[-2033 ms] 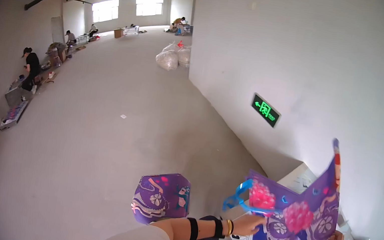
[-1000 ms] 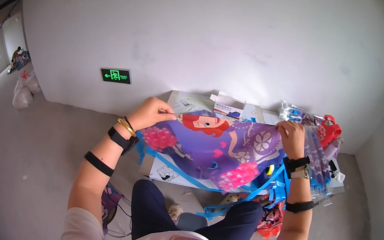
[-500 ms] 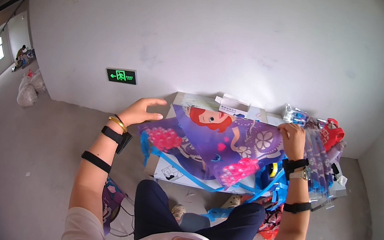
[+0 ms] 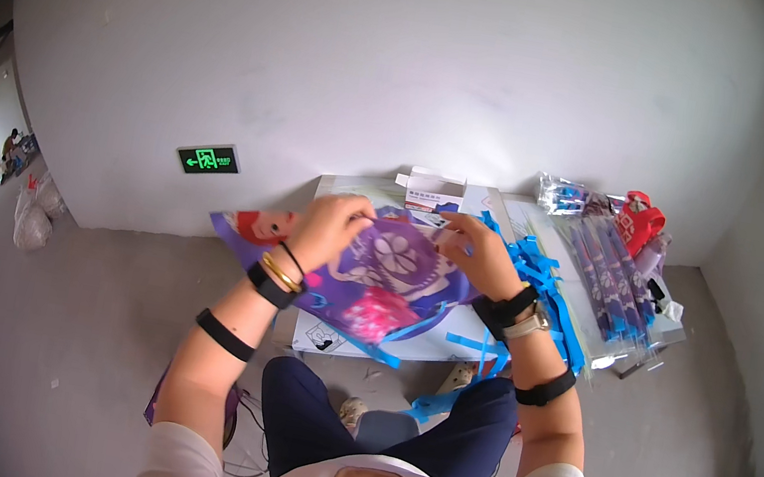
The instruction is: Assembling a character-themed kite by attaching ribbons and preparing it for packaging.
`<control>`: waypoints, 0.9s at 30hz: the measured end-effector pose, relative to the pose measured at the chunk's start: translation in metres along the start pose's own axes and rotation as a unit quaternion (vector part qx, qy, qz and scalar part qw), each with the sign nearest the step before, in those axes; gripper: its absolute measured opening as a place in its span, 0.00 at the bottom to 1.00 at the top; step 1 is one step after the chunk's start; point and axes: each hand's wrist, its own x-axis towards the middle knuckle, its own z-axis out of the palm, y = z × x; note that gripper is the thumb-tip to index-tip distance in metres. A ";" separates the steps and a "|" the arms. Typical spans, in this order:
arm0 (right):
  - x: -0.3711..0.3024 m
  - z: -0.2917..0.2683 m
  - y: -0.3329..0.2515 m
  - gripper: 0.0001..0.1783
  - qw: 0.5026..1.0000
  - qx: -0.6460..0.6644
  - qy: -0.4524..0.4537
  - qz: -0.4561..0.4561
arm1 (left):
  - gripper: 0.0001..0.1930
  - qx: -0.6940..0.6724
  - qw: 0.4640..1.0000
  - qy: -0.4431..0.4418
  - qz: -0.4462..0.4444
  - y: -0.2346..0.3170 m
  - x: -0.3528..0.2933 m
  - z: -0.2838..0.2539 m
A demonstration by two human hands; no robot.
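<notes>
A purple cartoon-printed kite (image 4: 399,260) with a red-haired figure, pink patches and blue ribbon tails hangs in loose folds above the white table. My left hand (image 4: 331,228) is closed, pinching its upper edge near the middle. Opposite it, my right hand (image 4: 484,261) has its fingertips and thumb closed on the kite's upper right edge. Part of the figure's face shows to the left of my left hand. Folds hide the rest of the print. Blue ribbons (image 4: 546,286) lie in a tangle on the table beside my right wrist.
A small open white box (image 4: 435,187) stands at the table's back edge. To the right lie clear-wrapped purple kites (image 4: 606,276), a red bag (image 4: 640,221) and a clear packet (image 4: 561,195). A green exit sign (image 4: 208,159) is on the wall, with plastic sacks (image 4: 32,218) far left.
My hands have come closer together, the left moving right and the right moving left. The spread kite has bunched up and shifted left, uncovering ribbons and wrapped kites. My left hand has closed on it.
</notes>
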 end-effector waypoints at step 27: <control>-0.047 -0.014 0.076 0.09 0.930 0.320 -0.144 0.109 | 0.06 0.299 0.953 -0.031 0.037 0.005 0.089 -0.199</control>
